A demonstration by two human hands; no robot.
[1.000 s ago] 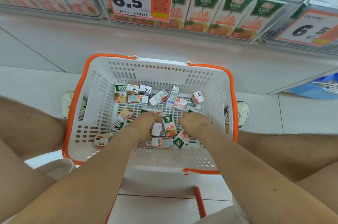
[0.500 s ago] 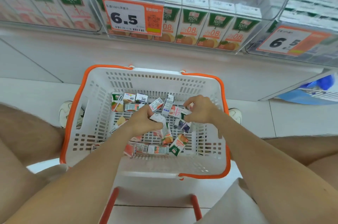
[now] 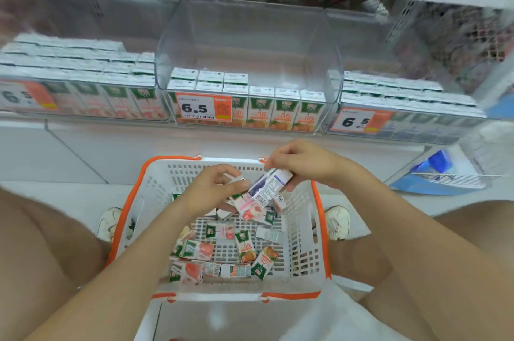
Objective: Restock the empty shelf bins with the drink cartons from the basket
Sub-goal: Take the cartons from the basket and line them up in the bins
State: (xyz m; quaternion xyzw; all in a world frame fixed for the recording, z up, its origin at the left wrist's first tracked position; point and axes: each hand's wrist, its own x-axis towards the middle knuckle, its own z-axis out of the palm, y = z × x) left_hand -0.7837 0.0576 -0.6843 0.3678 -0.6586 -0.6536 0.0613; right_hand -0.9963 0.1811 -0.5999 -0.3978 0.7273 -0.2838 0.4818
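Basket [image 3: 189, 173]: white plastic lattice with an orange rim, standing on the floor between the person's knees, below the shelf. Contents: loose cartons [image 3: 246, 247], small, lying flat and at all angles on the basket bottom, mostly green-topped with orange or pink fruit fronts.

Left hand [image 3: 214, 190]: raised over the far half of the basket, fingers curled round a bunch of cartons [image 3: 247, 205]; a pink-fronted one hangs lowest, and how many are in the grip cannot be told.

Right hand [image 3: 303, 165]: above the far rim of the basket, fingers pinching a white-and-blue carton [image 3: 271, 185] by its upper end. This carton is tilted, barcode side up, its lower end touching the bunch in the left hand.

Middle bin [image 3: 247, 43]: clear plastic, on the shelf directly beyond the basket. It holds a row of orange cartons [image 3: 285, 112] upright along its front and a few more behind on the left side; the rest of its floor shows bare. Price label [image 3: 203, 107] on its front reads 6.5.

Left bin [image 3: 83, 96]: packed with pink-fronted cartons. Right bin [image 3: 403, 118]: packed with cartons, fronts blurred.

Shoes [image 3: 110, 224]: one on each side of the basket.

Blue bag [image 3: 434, 171]: on the floor at the right.
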